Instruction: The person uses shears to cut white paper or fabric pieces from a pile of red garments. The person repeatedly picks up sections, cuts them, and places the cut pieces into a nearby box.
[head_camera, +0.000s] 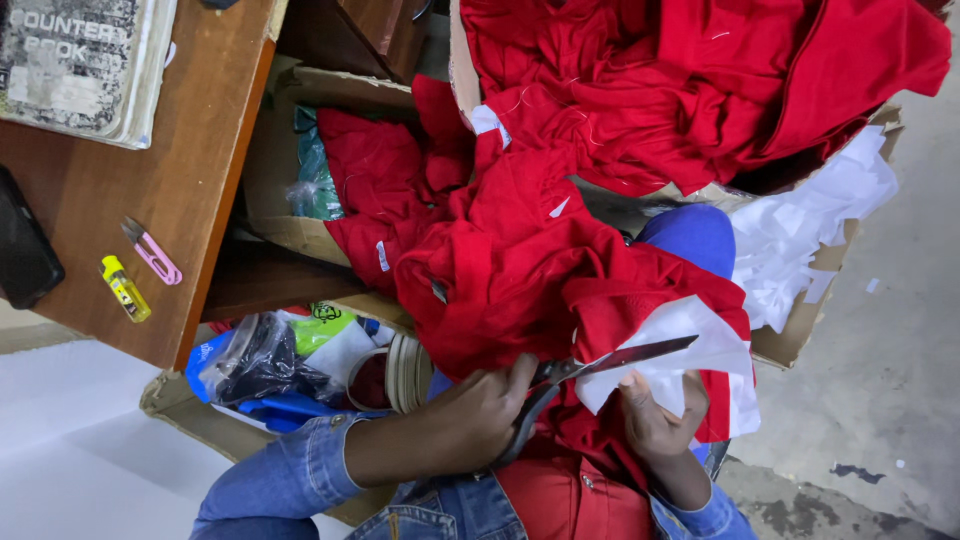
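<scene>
Scissors (600, 365) are open and the blades point across the white patch (700, 350) on the red garment (520, 260) piled on the person's lap. The left hand (480, 405) has its grip wrapped through the scissor handles, fingers closed around them. The right hand (655, 415) pinches the patch and the red cloth under it, thumb up, right below the blade line.

That thumb is the first worry. It sits just beside the lower blade, and if the blades close while the cloth is pulled taut, the fingertip could get nicked.

Second worry: the red cloth is bunched in folds straight under the patch. I judge a deep bite could catch a hidden layer and slice into the garment itself, not only the white piece.

Third: the heap is big and loose. It spills from the cardboard box (800, 340) above, over the knee, and its weight could drag the held edge sideways mid-cut and leave a crooked line.

White scraps (800, 230) lie heaped against the box's side, and more could slide onto the floor.

Off to the left, the wooden surface (150, 200) carries pink snips (152, 252), a small yellow tube (125, 288) and a worn book (80, 60), all well apart from the hands. Plastic bags (265, 360) sit in a lower box near the left sleeve, close enough that an elbow could snag them.
</scene>
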